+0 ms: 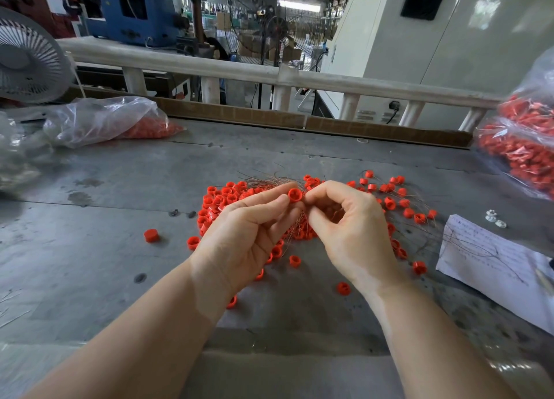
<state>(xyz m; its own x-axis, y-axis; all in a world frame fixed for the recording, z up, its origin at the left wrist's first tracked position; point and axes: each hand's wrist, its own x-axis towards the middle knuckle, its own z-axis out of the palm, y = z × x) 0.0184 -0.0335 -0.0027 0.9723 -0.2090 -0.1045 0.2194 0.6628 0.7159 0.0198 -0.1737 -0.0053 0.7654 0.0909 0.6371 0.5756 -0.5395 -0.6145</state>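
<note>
Far left, at 10 o'clock from the hands: a fan [27, 59], then a clear plastic bag [99, 119] with red caps spilling toward its mouth. One stray cap [150, 235] sits alone on the grey table [90, 278], at 9 o'clock.

Centre: the left hand [239, 233] grips the held cap [294, 195] between thumb and forefinger, open side turned toward us. The cap sits at the very fingertips, at 1 o'clock from the palm, raised above the loose pile of caps [221, 200] and the wire bundle [266, 179].

The right hand [350, 227] meets it from 3 o'clock, thumb and forefinger pinched tight just beside the cap's rim. We judge they hold a wire strand (too fine to see in the pinch itself).

The step looks like threading:
- We would keep the cap steady and its opening facing up.
- We would grip the strand close to its tip so it cannot buckle.
- We would keep clear of the tangle below.

Right: a written paper sheet [491, 260] at 4 o'clock, and filled bags [521, 146] at 2 o'clock.
</note>
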